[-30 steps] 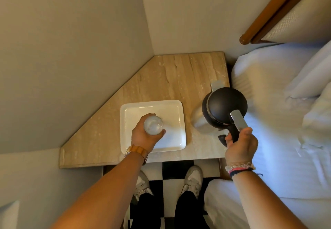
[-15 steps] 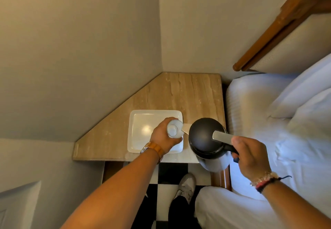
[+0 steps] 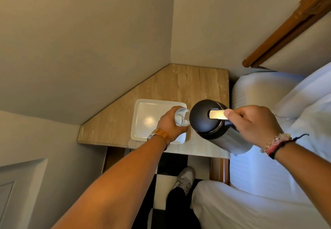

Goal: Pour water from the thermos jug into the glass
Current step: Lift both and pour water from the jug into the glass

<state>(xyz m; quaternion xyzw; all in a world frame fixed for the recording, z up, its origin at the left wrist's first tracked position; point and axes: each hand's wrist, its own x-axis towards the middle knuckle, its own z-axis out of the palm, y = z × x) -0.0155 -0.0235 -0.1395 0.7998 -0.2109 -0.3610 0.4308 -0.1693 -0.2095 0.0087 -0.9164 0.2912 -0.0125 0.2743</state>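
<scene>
The pour looks set up but barely begun. The left hand [image 3: 169, 123] is wrapped around the glass [image 3: 181, 119] and holds it raised over the right edge of the white tray [image 3: 143, 110], which lies on the worktop [image 3: 188, 83]. The right hand [image 3: 254, 123] is closed on the handle of the jug [image 3: 213, 121], thumb pressing the silver lever [image 3: 216, 114] on its black lid. The jug is tipped toward the glass, its lid edge just beside the glass rim; the spout is hidden behind the lid, so I cannot tell whether it touches.

No stream of water shows. The glass seems clear, and whether any water is in it cannot be made out. The jug is opaque, so its fill is unknown. The tray holds nothing else. Filling the glass, righting the jug and setting both down appear still to come.
</scene>
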